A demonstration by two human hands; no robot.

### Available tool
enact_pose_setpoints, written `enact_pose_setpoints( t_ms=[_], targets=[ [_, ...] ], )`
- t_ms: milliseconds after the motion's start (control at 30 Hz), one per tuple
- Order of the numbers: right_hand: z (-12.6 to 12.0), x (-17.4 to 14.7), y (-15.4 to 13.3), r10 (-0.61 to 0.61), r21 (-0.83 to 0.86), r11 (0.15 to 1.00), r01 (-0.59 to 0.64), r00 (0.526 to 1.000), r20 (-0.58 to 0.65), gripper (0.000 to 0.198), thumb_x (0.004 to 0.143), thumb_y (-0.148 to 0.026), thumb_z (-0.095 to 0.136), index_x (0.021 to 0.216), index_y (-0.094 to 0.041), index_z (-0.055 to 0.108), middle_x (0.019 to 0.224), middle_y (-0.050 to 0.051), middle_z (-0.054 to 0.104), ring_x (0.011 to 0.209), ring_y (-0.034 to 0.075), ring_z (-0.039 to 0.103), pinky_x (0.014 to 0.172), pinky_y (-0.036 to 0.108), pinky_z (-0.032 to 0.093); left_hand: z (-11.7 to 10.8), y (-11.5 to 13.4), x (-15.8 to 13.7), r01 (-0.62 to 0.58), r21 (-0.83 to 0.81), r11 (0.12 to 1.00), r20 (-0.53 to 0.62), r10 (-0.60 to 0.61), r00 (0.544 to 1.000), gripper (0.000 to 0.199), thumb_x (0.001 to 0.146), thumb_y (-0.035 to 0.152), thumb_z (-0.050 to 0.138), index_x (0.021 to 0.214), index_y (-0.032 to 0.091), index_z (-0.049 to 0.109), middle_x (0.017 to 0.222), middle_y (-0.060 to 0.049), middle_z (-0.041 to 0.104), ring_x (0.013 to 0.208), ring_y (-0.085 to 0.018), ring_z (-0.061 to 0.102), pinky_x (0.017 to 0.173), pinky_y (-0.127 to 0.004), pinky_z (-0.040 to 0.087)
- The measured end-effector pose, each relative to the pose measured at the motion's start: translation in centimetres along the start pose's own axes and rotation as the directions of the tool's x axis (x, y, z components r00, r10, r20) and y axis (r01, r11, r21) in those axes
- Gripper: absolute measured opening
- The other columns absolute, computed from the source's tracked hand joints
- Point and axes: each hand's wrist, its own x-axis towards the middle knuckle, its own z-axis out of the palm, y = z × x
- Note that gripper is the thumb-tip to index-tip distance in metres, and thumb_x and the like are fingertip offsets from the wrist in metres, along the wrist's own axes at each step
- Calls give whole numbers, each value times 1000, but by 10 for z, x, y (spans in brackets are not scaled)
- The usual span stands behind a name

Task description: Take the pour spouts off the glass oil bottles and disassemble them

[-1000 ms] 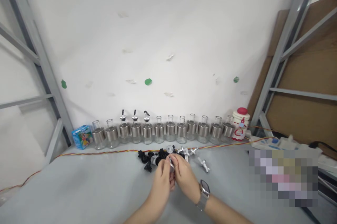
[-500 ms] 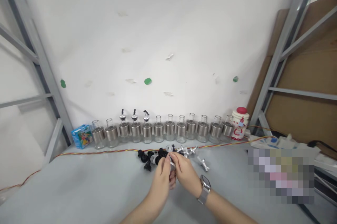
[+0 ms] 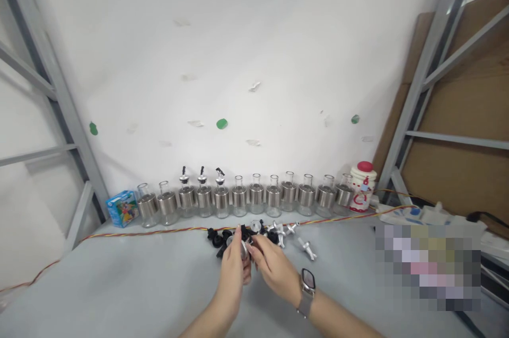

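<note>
My left hand [image 3: 234, 266] is closed around a silver pourer spout [image 3: 244, 249], whose round disc shows between the fingers. My right hand [image 3: 272, 265], with a watch [image 3: 307, 285] on its wrist, pinches the spout from the other side; its small end is partly covered by fingertips. Just beyond my hands lies a loose pile of black stoppers [image 3: 217, 240] and silver spouts [image 3: 307, 249]. Part of the pile is hidden behind my fingers.
Several glass bottles [image 3: 239, 197] with steel bands stand along the wall, three topped with pourers [image 3: 202, 175]. A twisted wire [image 3: 159, 232] runs before them. A blue box [image 3: 122, 208] stands left, a white red-topped container [image 3: 362, 187] right, near a power strip [image 3: 427, 216].
Both hands have shifted slightly left with the spout. My right hand's fingers have moved lower and a little apart from my left thumb, which now points up.
</note>
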Motion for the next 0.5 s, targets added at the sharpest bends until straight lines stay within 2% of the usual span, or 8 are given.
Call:
enact_pose_setpoints(
  t_ms=[133,233,367,433,500],
  targets=[
    [2,-1,-1,36,18,999,-35,997,-63,23,91,-30,29,91,-19,49,82,3,58,77,14,55,69,25,42,3,-9,-4,-85,61,995,16,84,996,43,63,61,52,64,19,43,40,11,25,34,-3,21,36,-17,13],
    [3,0,0,17,-94,995,-27,994,-110,28,92,-28,24,85,-19,50,77,3,57,73,14,55,67,25,42,5,-16,-6,-153,92,984,36,150,988,44,63,62,50,69,18,46,46,9,31,39,-4,27,38,-17,19],
    [7,0,3,-68,-365,931,21,991,-116,39,92,-25,17,77,-17,52,70,7,58,66,17,56,62,29,43,7,-23,-5,-141,102,985,48,137,989,45,64,63,49,69,18,45,50,9,32,42,-5,32,40,-17,24],
    [8,1,3,-54,-409,913,7,993,-104,41,92,-24,16,75,-16,53,69,8,60,64,18,57,59,29,43,8,-24,-4,-133,97,986,36,130,991,46,63,64,49,70,19,44,51,9,33,43,-5,34,41,-17,25],
    [8,1,4,-15,-383,924,-22,996,-93,41,91,-23,17,78,-15,55,71,8,62,65,19,59,59,29,44,9,-25,-3,-118,102,988,10,118,993,46,61,64,49,69,19,44,49,9,33,41,-5,34,40,-17,25]
  ],
)
